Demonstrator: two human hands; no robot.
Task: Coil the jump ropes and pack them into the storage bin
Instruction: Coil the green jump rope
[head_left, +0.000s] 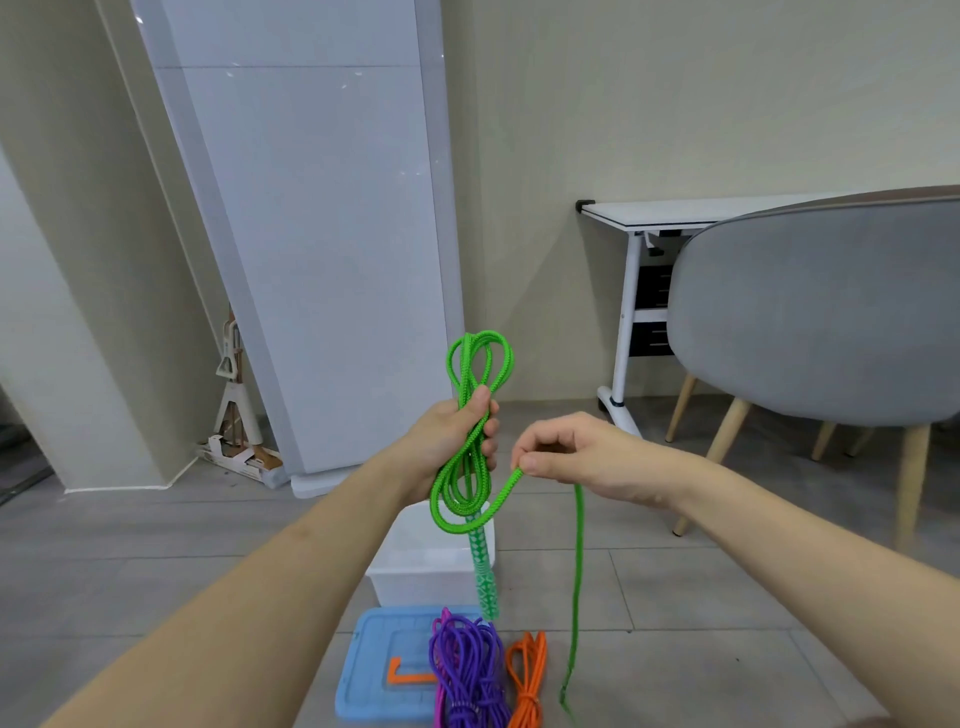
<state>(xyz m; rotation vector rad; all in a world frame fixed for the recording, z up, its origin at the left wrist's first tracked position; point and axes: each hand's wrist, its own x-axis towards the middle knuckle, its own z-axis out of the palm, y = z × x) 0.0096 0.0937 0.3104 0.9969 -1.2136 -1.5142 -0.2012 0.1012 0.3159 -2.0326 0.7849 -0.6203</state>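
Green jump rope (470, 447) is mid-coil rn: left hand (451, 441) has its fingers wrapped round the middle of the bundle, loops sticking out above & below, patterned green handle (484, 577) dangling under it. Right hand (576, 457) pinches the free strand btwn thumb & fingertips, rest of it trailing to the floor. Braided cord looks soft, light & floppy imo, so loops prob spring apart unless you hold at the crossing point where they bunch, not out at the ends; handle's the only stiff bit. White storage bin (410, 577) sits open on the floor below the hands, can't see into it properly, contents unclear. Its blue lid (374, 670) lies flat just in front, w/ the purple rope (467, 670) bundle partly on it & the orange rope (527, 680) beside, both coiled but not yet binned.
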